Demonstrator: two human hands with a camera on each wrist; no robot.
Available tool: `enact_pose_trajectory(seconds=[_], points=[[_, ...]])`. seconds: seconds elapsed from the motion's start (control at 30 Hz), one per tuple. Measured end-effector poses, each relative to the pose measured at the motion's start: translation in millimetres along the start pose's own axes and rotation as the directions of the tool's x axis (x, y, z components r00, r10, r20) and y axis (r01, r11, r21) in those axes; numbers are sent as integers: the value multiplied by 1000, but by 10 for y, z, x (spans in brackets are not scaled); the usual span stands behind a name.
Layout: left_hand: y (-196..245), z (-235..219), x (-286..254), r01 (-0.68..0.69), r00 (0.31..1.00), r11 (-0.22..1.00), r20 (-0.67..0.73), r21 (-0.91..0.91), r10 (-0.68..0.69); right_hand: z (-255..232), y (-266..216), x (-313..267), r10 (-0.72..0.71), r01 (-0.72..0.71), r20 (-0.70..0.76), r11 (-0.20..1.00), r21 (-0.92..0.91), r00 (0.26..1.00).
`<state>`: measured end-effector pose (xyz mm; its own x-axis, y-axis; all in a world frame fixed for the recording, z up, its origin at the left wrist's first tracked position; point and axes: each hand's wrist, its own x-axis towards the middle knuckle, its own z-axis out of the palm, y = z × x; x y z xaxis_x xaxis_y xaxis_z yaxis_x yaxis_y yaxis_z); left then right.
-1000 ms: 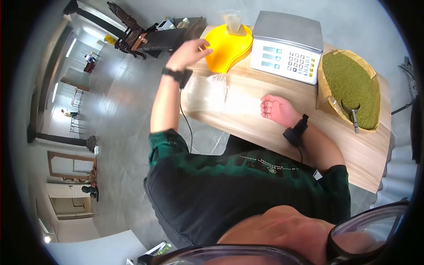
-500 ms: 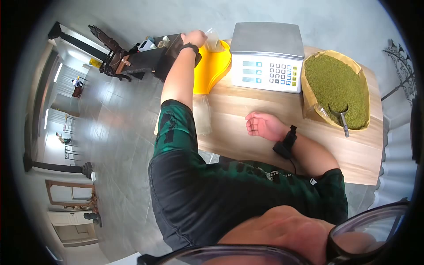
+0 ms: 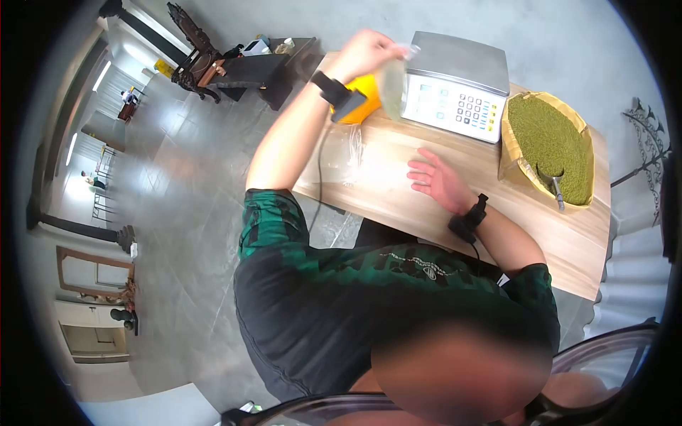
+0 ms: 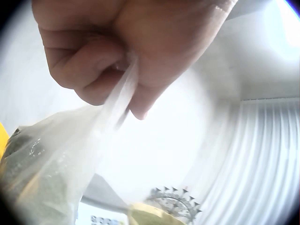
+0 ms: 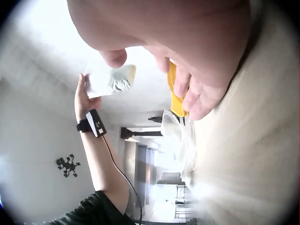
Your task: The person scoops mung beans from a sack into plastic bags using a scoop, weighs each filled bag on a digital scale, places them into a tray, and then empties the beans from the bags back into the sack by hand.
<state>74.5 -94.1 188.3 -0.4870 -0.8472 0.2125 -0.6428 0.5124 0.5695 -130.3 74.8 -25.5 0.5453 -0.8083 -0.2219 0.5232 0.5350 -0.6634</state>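
My left hand (image 3: pixel 366 55) pinches the top of a clear plastic bag (image 3: pixel 391 89), which hangs down in front of the scale (image 3: pixel 455 110). In the left wrist view the bag (image 4: pixel 51 164) shows something greenish inside, its mouth gathered between thumb and curled fingers. A yellow tray (image 3: pixel 364 99) lies partly hidden behind the left wrist and the bag. My right hand (image 3: pixel 440 181) holds nothing, its fingers loosely extended over the wooden table (image 3: pixel 540 241). Empty-looking clear plastic bags (image 3: pixel 341 160) lie on the table's left part.
A brown paper sack (image 3: pixel 547 149) full of small green grains stands right of the scale, with a metal scoop (image 3: pixel 555 188) stuck in it. A dark bench (image 3: pixel 266 74) is off to the left. Black cables trail from both wrist cameras.
My left hand reached over the yellow tray to the filled bag, took its top and lifted it off, moving right towards the scale. The right hand's fingers have spread.
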Motion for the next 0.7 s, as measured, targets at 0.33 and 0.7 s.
enact_pose_trajectory(seconds=[0.33, 0.7], points=[[832, 989, -827, -55, 974, 899, 174, -435, 144, 441, -55, -777, -327, 424, -322, 855, 300, 888], [1140, 1389, -971, 99, 902, 654, 345, -750, 258, -116, 355, -1856, -507, 716, -646, 693, 89, 571]])
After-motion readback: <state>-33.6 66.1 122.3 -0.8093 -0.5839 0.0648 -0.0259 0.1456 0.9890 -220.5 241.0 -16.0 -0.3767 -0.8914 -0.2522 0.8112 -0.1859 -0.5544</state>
